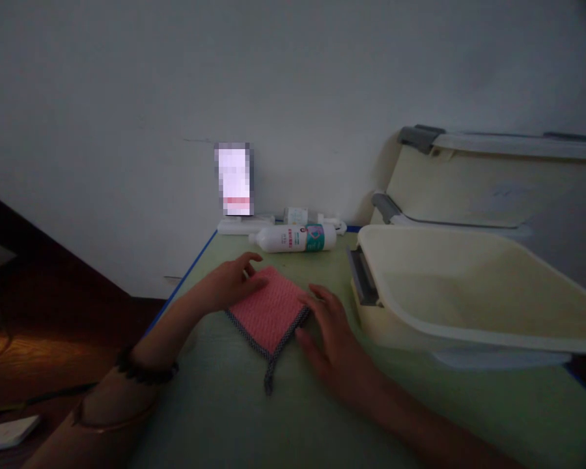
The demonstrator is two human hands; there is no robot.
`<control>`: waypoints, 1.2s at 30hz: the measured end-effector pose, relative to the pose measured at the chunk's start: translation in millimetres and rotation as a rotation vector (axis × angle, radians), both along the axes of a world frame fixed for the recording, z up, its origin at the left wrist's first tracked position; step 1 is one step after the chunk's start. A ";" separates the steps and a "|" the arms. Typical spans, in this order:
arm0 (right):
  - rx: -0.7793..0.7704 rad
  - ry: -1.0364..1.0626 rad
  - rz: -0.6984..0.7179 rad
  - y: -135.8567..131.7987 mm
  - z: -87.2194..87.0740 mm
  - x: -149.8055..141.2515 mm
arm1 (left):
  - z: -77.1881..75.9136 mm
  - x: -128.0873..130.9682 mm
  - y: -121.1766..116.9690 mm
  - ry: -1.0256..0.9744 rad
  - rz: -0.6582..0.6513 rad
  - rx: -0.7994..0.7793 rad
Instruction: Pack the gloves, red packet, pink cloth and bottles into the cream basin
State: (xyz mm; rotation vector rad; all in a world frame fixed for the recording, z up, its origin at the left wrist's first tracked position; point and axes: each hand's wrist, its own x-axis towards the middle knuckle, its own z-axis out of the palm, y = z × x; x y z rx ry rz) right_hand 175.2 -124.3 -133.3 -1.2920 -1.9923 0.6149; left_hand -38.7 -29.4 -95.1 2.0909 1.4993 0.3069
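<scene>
A pink cleaning cloth (271, 312) with a dark knitted border lies on the green tabletop, turned like a diamond, its hanging loop toward me. My left hand (232, 280) is at the cloth's upper left side, fingers bent and apart, the fingertips over its edge. At the right corner is my right hand (329, 335), fingers loosely spread, fingertips at the border. Whether the fingertips press on the cloth or hover just over it is hard to tell. Just beyond the cloth a white bottle (293, 238) with a teal and purple label lies on its side.
A large cream storage bin (395, 332) with a grey side latch stands open on the right. Its lid (449, 182) leans against the wall behind. At the back edge, a lit phone (235, 179) stands upright beside a white power strip (244, 226).
</scene>
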 end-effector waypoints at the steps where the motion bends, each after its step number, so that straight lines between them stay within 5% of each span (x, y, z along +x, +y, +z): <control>1: 0.051 -0.098 0.038 -0.9 0.3 -0.1 | -1.3 -1.3 1.3 0.029 -0.001 0.061; 5: 0.114 -0.337 0.172 -1.6 -0.3 -1.5 | -2.4 -4.6 3.5 0.082 0.010 0.084; 10: 0.122 -0.404 0.058 0.2 6.1 0.8 | 5.0 -2.4 -3.6 -0.033 -0.024 -0.284; 13: 0.147 -0.313 0.137 -0.3 15.5 5.0 | 7.9 0.0 -8.0 -0.057 -0.053 -0.472; 18: 0.133 -0.318 0.332 -1.7 19.3 8.4 | 2.9 2.2 -4.0 0.006 -0.021 -0.237; 23: 0.187 -0.405 0.318 3.5 14.3 7.4 | -4.4 4.8 2.3 0.017 -0.043 0.031; 29: 0.249 -0.342 0.084 9.7 17.5 13.0 | -12.5 8.2 4.7 0.016 0.015 0.086; 36: 0.249 -0.292 0.127 3.1 10.8 7.4 | -14.3 7.7 5.5 -0.060 0.024 0.030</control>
